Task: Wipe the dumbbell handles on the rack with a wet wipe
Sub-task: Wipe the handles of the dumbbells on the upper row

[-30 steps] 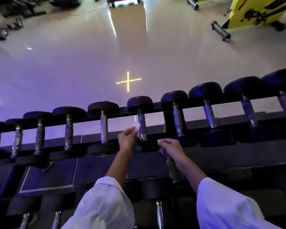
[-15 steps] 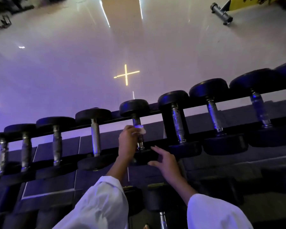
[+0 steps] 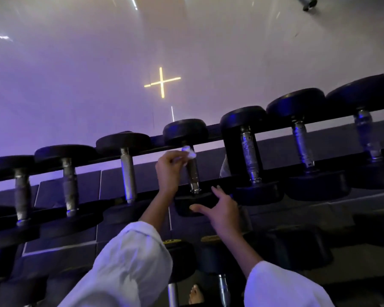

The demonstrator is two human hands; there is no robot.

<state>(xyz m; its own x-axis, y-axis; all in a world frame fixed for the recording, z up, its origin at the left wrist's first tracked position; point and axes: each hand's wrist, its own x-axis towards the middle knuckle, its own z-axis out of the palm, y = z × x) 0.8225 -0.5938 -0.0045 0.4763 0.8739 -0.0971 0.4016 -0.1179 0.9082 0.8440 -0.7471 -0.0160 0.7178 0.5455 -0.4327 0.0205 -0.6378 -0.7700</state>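
Fingers of the left hand (image 3: 169,171) pinch a crumpled white wet wipe (image 3: 189,151) against the knurled steel dumbbell handle (image 3: 193,176) at frame centre, now higher up it, just under its far black head (image 3: 184,130). A black dumbbell rack (image 3: 156,138) crosses the middle of the frame. A glossy purple-lit floor (image 3: 75,85) with a yellow cross reflection (image 3: 161,82) fills the top. Fingers of the right hand (image 3: 222,213) stay spread by the near head (image 3: 186,204), holding nothing; whether they touch it is unclear.

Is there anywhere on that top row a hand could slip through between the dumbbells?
Yes, between the handles. Free gaps lie between the knurled handle and its left neighbour, and right of the worn handle. The gap beside the wiped handle is taken by the left hand with the wipe. The heads sit crowded side by side.
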